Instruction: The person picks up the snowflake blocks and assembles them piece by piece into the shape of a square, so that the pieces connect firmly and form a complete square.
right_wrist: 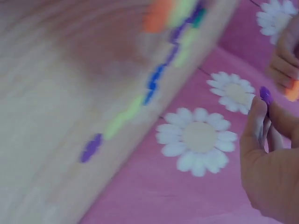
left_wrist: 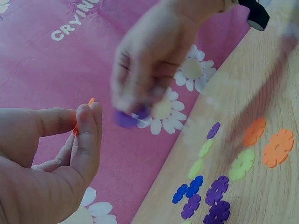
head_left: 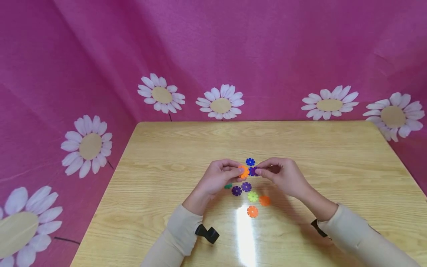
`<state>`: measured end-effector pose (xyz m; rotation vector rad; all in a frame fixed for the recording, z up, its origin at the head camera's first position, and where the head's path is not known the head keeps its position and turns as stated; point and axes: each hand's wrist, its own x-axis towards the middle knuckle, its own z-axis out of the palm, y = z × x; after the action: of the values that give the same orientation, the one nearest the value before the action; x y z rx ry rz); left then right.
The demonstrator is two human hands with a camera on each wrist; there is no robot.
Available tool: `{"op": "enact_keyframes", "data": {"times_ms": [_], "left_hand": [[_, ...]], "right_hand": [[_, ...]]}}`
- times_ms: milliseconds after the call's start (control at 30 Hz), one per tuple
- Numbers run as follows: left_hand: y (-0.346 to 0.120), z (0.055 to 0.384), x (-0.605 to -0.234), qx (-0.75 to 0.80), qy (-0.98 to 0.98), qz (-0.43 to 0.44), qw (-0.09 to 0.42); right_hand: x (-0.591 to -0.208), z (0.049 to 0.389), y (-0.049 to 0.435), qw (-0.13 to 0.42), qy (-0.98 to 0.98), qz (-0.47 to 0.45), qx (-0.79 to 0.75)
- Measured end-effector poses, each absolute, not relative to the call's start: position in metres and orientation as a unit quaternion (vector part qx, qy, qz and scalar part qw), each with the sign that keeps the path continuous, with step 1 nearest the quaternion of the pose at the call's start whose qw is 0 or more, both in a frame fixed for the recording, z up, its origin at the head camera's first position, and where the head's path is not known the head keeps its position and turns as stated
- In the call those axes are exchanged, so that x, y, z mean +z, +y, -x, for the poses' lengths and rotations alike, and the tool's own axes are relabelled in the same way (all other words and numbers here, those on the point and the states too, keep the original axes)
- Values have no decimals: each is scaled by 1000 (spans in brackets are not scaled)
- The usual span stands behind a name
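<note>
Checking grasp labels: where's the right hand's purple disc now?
In the right wrist view, the purple disc is toward the right edge, pinched in the right hand, just left of the orange disc in the left hand.

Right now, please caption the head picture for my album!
Left hand pinches an orange disc; right hand pinches a purple disc.

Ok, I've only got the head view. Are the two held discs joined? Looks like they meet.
Observer: No, the left wrist view shows a gap between the orange disc and the purple disc.
Operator: To the right of the blue disc, am I missing any on the table?
Observer: Yes, a loose purple one lies at that end of the row, shown in both wrist views.
</note>
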<state>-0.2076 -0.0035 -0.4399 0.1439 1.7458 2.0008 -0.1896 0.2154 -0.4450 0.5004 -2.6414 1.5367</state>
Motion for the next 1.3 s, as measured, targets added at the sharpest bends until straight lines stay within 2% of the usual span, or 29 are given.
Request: {"op": "enact_keyframes", "data": {"times_ms": [333,700,1033,1300], "left_hand": [[-3,204,-435,743,629,-58,219],[-6,201,-433,743,624,-77,230],[0,202,-436,746,608,-81,259],[5,206,-439,743,610,-67,267]], "right_hand": [[-425,175,208,25,-810,-132,571],[-398,157,195,59,-822,-183,536],[-401,151,198,100,-817,-227,521],[-402,153,199,119,-823,-226,507]]}}
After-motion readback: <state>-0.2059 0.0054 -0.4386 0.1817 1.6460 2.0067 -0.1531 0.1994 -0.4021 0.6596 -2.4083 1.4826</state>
